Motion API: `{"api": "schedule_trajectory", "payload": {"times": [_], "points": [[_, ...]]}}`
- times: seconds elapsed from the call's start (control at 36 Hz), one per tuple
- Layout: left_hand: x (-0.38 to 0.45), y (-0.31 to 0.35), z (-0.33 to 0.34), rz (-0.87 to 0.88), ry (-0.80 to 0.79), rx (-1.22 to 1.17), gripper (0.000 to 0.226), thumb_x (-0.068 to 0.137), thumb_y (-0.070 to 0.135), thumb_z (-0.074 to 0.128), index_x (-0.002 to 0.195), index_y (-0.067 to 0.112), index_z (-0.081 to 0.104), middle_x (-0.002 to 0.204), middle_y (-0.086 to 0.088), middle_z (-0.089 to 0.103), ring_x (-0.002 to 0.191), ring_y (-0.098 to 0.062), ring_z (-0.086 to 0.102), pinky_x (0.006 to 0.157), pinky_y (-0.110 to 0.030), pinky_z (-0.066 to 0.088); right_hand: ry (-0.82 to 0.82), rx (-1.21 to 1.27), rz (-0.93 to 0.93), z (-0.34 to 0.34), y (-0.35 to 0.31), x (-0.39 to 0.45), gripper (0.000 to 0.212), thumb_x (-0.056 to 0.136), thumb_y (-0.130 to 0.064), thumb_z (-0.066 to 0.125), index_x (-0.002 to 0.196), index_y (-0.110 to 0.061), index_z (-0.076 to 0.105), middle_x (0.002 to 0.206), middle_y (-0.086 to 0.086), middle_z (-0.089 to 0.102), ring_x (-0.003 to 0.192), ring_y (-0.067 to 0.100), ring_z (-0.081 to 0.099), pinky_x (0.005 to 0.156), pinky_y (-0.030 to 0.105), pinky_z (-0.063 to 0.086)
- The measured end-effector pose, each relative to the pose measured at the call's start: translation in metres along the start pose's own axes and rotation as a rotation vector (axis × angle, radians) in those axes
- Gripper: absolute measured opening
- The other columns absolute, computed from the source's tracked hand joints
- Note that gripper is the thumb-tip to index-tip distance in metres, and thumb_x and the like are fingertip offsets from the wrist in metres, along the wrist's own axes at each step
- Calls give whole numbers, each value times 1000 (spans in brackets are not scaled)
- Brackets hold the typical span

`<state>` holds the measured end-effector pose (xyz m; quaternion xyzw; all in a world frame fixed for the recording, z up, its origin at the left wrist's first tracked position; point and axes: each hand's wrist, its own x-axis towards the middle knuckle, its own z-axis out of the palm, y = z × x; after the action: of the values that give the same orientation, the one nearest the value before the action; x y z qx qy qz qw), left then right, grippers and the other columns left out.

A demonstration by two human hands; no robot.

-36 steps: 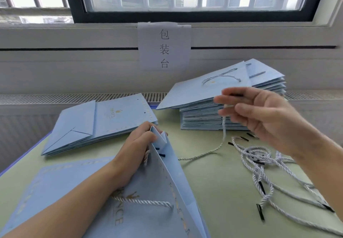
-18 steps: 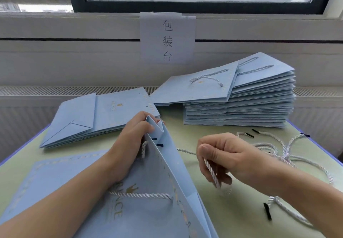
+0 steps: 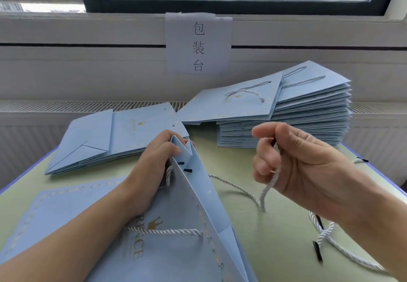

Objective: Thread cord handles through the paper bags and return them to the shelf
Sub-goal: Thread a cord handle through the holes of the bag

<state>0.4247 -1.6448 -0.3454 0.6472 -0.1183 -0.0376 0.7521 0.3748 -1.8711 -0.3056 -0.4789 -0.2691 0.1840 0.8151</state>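
Right hand [image 3: 308, 169] now raised above the bench, fist curled round the cord [image 3: 267, 190]; a second ago it was open-fingered up near the bag stack, then low by the bench with the cord. Cord slack now lifts off the bench in a loop toward the held bag [image 3: 198, 204].

Pale-blue paper bag [image 3: 187, 226] stands tilted (gusset open), white cord [image 3: 240, 190] seemingly threaded.

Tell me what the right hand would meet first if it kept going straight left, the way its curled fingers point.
Likely the folded top edge of the open bag that the left hand grips. The right hand, pinching a cord, seems to sit higher, so depth is unclear.
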Motion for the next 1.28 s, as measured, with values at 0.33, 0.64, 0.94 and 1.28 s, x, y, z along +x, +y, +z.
{"api": "schedule_trajectory", "payload": {"times": [0.33, 0.64, 0.94, 1.28], "points": [[1, 5, -4, 20, 61, -36, 20, 63, 19, 44, 81, 13, 49, 82, 1, 64, 64, -16, 57, 56, -28, 47, 148, -530, 375, 17, 15, -6, 22, 90, -8, 52, 110, -12, 61, 65, -1, 55, 55, 9, 46, 49, 15, 35], [0, 8, -8, 36, 108, -30, 17, 63, 20, 43, 78, 14, 48, 91, -8, 58, 68, -21, 54, 63, -34, 44, 184, -889, 311, 30, 39, -4, 14, 83, -10, 72, 70, -17, 73, 51, -9, 55, 48, 2, 38, 48, 15, 31], [-1, 10, -8, 30, 105, -27, 12, 63, 21, 43, 71, 18, 52, 96, -8, 58, 67, -18, 54, 62, -34, 44, 146, -440, 379, 36, 53, -5, 30, 68, -17, 72, 81, 9, 67, 74, 22, 64, 55, 16, 58, 50, 15, 43], [-4, 12, -6, 117, 97, 67, 20, 63, 17, 44, 81, 14, 51, 97, -8, 59, 77, -22, 53, 70, -39, 43, 114, -436, 283, 36, 59, -3, 5, 73, -14, 70, 74, -10, 71, 80, 16, 66, 73, 24, 60, 70, 32, 49]]}}
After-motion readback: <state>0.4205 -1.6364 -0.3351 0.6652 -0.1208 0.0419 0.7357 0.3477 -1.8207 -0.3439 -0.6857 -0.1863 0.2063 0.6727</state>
